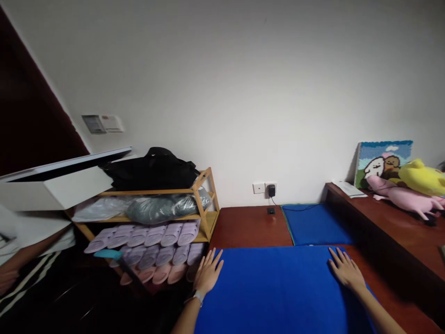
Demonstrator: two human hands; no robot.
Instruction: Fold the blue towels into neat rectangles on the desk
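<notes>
A plain blue cloth or mat lies spread over the red-brown wooden surface in front of me. My left hand rests on its far left corner, fingers spread, with a watch or band at the wrist. On the far right corner lies my right hand, also flat with fingers apart. Neither hand holds anything. Beyond the right half of the blue piece is a smaller blue pad with a green edge.
Left stands a wooden rack with a black bag and several slippers. A white box and another person's arm are further left. A plugged-in adapter is on the wall. Plush toys lie on the right ledge.
</notes>
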